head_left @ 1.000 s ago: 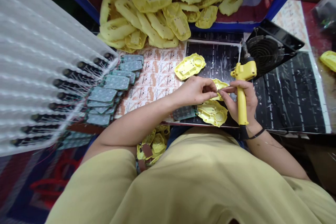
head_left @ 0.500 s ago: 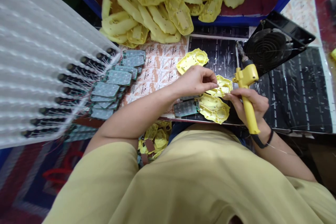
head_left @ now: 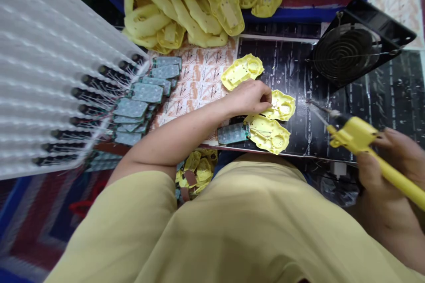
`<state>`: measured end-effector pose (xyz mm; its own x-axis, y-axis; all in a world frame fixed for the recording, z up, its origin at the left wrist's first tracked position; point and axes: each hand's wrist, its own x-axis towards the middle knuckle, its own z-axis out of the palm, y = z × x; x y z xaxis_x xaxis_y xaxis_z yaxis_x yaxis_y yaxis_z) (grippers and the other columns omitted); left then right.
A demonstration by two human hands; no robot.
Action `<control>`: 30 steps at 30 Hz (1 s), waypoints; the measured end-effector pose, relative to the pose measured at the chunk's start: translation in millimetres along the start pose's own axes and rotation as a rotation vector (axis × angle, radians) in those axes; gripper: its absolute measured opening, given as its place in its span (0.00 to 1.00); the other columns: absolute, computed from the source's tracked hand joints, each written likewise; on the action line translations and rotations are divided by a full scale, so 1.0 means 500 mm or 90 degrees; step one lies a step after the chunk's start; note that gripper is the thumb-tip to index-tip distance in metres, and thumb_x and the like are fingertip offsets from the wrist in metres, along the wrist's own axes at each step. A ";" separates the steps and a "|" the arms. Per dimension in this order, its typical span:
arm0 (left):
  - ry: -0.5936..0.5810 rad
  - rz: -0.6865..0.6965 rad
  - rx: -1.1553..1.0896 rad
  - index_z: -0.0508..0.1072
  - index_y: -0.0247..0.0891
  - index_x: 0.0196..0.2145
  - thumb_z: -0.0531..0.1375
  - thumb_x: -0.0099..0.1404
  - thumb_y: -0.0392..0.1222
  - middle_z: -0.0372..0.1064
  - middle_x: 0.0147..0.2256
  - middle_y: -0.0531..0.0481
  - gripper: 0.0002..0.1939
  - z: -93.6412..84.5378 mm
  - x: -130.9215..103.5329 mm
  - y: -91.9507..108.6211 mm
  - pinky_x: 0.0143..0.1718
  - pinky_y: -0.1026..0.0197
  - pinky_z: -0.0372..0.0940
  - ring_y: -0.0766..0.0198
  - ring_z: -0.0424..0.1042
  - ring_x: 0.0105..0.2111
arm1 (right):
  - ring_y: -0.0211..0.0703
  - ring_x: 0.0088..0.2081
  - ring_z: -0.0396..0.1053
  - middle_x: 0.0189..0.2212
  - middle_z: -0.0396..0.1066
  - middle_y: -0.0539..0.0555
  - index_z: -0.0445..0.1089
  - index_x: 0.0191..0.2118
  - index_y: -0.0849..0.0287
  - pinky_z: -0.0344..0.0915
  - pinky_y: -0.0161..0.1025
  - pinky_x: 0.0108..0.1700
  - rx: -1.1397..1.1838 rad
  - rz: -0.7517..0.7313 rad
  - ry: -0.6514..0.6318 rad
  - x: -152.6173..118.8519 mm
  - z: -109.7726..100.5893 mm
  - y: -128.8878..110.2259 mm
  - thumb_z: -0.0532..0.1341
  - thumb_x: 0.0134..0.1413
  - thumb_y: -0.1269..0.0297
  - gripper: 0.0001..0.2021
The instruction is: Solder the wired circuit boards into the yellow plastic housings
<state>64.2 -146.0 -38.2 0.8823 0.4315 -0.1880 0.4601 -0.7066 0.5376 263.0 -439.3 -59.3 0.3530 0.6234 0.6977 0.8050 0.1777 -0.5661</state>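
My left hand (head_left: 251, 97) is closed at the left end of a yellow shell (head_left: 282, 105); what its fingertips pinch is too small to make out. My right hand (head_left: 387, 168) grips a yellow soldering tool (head_left: 357, 135), whose metal tip points left over the black mat. Below the first shell lies another yellow shell (head_left: 269, 135) with thin wires inside, next to a green circuit board (head_left: 232, 133). A third yellow shell (head_left: 241, 70) rests just above my left hand.
A blue-edged bin (head_left: 299, 14) of yellow parts stands at the back. To the right is a black fan (head_left: 347, 53). Stacked circuit boards (head_left: 133, 108) and a white ribbed tray (head_left: 59, 70) with wired black parts are on the left.
My right hand has moved right and down, away from the shells, with the soldering tool now tilted and its tip pointing left. My left hand has stayed near the same shell.
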 end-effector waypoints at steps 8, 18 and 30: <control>-0.009 -0.029 -0.021 0.84 0.37 0.35 0.63 0.60 0.33 0.79 0.33 0.49 0.09 -0.008 -0.006 0.011 0.49 0.57 0.69 0.61 0.76 0.37 | 0.43 0.28 0.79 0.31 0.81 0.47 0.80 0.46 0.52 0.77 0.38 0.28 0.101 -0.081 -0.010 -0.004 0.095 0.004 0.75 0.58 0.69 0.12; -0.002 0.012 -0.016 0.82 0.38 0.33 0.63 0.60 0.34 0.77 0.31 0.50 0.07 -0.004 -0.006 0.001 0.49 0.57 0.69 0.62 0.75 0.36 | 0.44 0.32 0.82 0.36 0.84 0.49 0.81 0.50 0.52 0.81 0.38 0.34 0.090 -0.038 -0.015 -0.024 0.097 0.012 0.77 0.57 0.69 0.15; -0.017 -0.019 -0.001 0.83 0.38 0.33 0.62 0.60 0.33 0.76 0.31 0.50 0.08 -0.005 -0.003 0.012 0.52 0.56 0.68 0.60 0.76 0.38 | 0.45 0.31 0.82 0.34 0.83 0.48 0.77 0.40 0.51 0.82 0.39 0.32 0.030 -0.170 -0.155 0.015 0.095 0.006 0.77 0.56 0.73 0.12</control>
<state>65.6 -149.4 -32.6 0.8708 0.4368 -0.2259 0.4858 -0.6932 0.5324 245.6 -398.1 -76.8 0.0051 0.7120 0.7022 0.8290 0.3896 -0.4011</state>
